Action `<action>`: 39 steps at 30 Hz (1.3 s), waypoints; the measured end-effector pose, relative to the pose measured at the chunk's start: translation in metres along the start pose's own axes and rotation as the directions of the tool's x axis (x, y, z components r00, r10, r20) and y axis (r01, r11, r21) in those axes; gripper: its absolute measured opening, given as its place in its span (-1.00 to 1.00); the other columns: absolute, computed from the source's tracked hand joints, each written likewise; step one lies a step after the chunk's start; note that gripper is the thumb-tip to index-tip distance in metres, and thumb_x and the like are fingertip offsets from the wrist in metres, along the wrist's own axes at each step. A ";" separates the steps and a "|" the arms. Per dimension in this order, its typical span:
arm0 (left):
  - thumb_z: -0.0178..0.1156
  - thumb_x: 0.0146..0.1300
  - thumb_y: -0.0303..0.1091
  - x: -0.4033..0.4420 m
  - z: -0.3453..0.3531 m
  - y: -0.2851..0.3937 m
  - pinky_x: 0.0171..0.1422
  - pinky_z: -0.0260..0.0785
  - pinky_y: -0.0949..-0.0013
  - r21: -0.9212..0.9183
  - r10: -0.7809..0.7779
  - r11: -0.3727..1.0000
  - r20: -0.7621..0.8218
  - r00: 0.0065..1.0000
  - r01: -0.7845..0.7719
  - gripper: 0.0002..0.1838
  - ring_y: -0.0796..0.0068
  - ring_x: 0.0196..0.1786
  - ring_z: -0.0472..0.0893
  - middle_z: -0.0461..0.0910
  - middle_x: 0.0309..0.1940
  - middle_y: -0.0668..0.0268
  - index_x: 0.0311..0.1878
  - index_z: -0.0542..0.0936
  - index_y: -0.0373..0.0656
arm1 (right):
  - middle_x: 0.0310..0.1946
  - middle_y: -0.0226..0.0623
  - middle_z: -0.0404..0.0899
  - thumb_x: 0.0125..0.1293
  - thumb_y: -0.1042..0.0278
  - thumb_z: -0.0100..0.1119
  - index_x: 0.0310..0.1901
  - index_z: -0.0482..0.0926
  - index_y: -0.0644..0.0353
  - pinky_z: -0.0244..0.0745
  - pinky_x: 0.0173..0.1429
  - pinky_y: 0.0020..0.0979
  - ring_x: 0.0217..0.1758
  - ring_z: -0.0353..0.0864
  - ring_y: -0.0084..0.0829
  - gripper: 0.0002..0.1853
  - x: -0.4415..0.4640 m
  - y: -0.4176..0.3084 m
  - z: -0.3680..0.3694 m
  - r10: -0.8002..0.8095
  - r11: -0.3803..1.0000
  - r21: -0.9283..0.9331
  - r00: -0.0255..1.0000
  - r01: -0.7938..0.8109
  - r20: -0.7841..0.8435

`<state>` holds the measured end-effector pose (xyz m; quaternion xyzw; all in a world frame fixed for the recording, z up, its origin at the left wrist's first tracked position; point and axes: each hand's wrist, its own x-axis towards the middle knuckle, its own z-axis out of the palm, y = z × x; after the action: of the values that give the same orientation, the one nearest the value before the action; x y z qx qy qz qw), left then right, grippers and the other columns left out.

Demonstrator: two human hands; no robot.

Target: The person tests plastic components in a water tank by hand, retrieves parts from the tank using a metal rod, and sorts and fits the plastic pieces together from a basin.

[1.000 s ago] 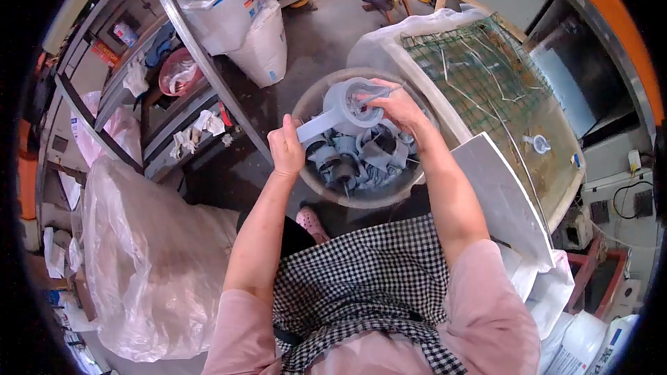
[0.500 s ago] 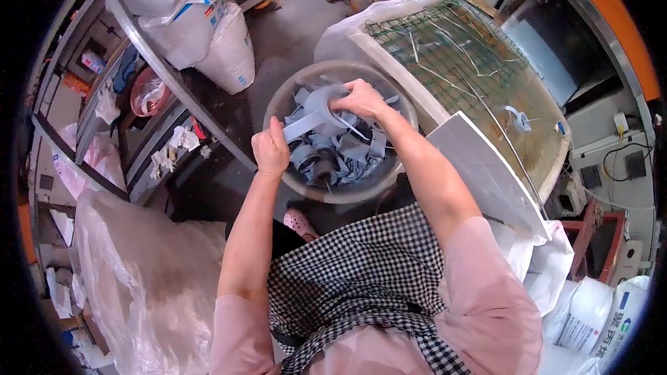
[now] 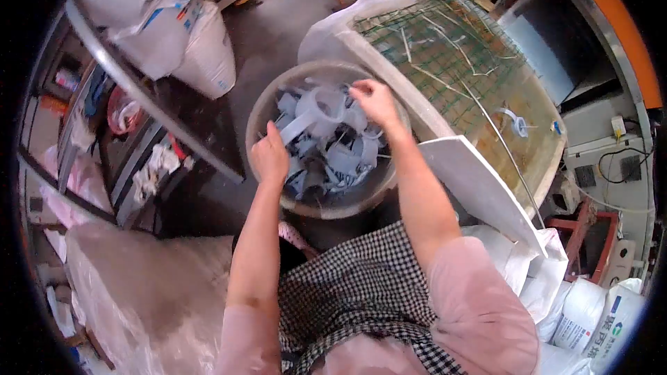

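the left hand (image 3: 269,156) is closed on the handle end of a pale, ring-headed plastic piece (image 3: 313,117), whose long axis runs forward and rightward from that fist, over the grey scraps (image 3: 345,158) in the round tub (image 3: 333,212). the ring end lies nearer the right hand (image 3: 374,103), just left of its narrowed fingertips; whether they pinch anything, i cannot tell.

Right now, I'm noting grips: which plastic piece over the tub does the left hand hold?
The pale ringed piece, its long handle in the left hand; others lie in the tub.
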<state>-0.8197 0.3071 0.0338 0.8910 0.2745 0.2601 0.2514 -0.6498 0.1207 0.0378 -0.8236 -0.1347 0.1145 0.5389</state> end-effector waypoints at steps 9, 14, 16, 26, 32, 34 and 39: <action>-0.19 0.42 -0.10 0.008 -0.017 -0.014 -0.43 0.29 0.20 -0.315 -0.144 0.944 -0.111 0.983 0.102 -0.50 0.12 -0.53 0.45 0.47 -0.62 0.03 -0.40 0.44 -0.41 | 0.04 -0.08 0.39 -0.20 0.39 0.42 -0.14 0.50 0.24 0.27 0.25 -0.21 0.21 0.29 -0.04 -0.51 -0.044 -0.080 0.017 -0.633 0.664 -0.323 0.737 0.674 0.236; -0.32 0.39 0.16 -0.011 -0.069 0.047 -0.60 0.10 0.52 -0.658 -0.315 0.685 0.118 0.942 0.312 -0.40 0.59 -0.69 0.27 0.29 -0.69 0.43 -0.51 0.39 -0.16 | -0.09 -0.13 0.45 -0.14 0.40 0.36 -0.22 0.53 0.23 0.37 0.15 -0.23 0.12 0.37 -0.09 -0.63 -0.084 -0.116 -0.043 -0.786 0.546 -0.350 0.610 0.761 0.100; -0.37 0.41 0.13 -0.013 -0.085 0.107 -0.54 0.15 0.52 -0.706 -0.218 0.658 0.152 0.964 0.260 -0.38 0.56 -0.64 0.32 0.33 -0.67 0.39 -0.50 0.41 -0.20 | -0.19 -0.21 0.48 -0.11 0.30 0.32 -0.27 0.55 0.21 0.42 0.06 -0.23 0.04 0.43 -0.17 -0.67 -0.100 -0.145 -0.102 -0.725 0.459 -0.441 0.612 0.771 0.317; -0.35 0.46 -0.11 -0.053 -0.049 0.190 0.26 0.16 0.25 -0.708 0.413 0.701 0.303 0.859 -0.088 -0.52 0.36 0.07 0.42 0.47 -0.07 0.17 -0.03 0.43 -0.33 | -0.39 -0.12 0.51 -0.06 0.12 0.33 -0.36 0.57 0.28 0.40 -0.18 -0.22 -0.28 0.51 -0.10 -0.63 -0.170 -0.060 -0.418 -0.211 0.542 -0.810 0.970 0.222 0.125; -0.34 0.47 -0.20 -0.081 -0.013 0.137 0.23 0.19 0.32 -0.592 0.350 0.806 0.474 0.808 -0.002 -0.59 0.38 0.02 0.43 0.48 -0.11 0.21 -0.07 0.44 -0.33 | -0.42 -0.10 0.60 -0.06 0.10 0.33 -0.41 0.63 0.21 0.49 -0.16 -0.15 -0.25 0.60 -0.10 -0.68 -0.180 0.146 -0.435 0.199 0.345 -0.927 0.976 -0.151 -0.085; -0.32 0.47 -0.19 -0.087 -0.013 0.131 0.22 0.19 0.33 -0.543 0.289 0.839 0.497 0.818 0.034 -0.59 0.41 -0.01 0.43 0.48 -0.15 0.22 -0.08 0.44 -0.33 | -0.39 -0.09 0.60 -0.07 0.14 0.34 -0.42 0.62 0.25 0.52 -0.17 -0.16 -0.26 0.61 -0.12 -0.69 -0.176 0.184 -0.422 0.215 0.308 -0.945 0.976 -0.109 -0.043; -0.29 0.46 -0.15 -0.088 -0.009 0.089 0.18 0.20 0.35 -0.475 0.198 0.873 0.551 0.811 0.110 -0.57 0.41 -0.04 0.43 0.48 -0.17 0.21 -0.11 0.45 -0.34 | -0.40 -0.03 0.60 -0.11 0.23 0.36 -0.43 0.62 0.30 0.54 -0.22 -0.19 -0.28 0.62 -0.11 -0.71 -0.147 0.245 -0.384 0.274 0.310 -0.950 0.961 -0.049 0.039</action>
<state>-0.8562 0.1905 0.0646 0.8410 0.0884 0.0405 0.5322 -0.6354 -0.3527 -0.0295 -0.9760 -0.1438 0.1483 -0.0683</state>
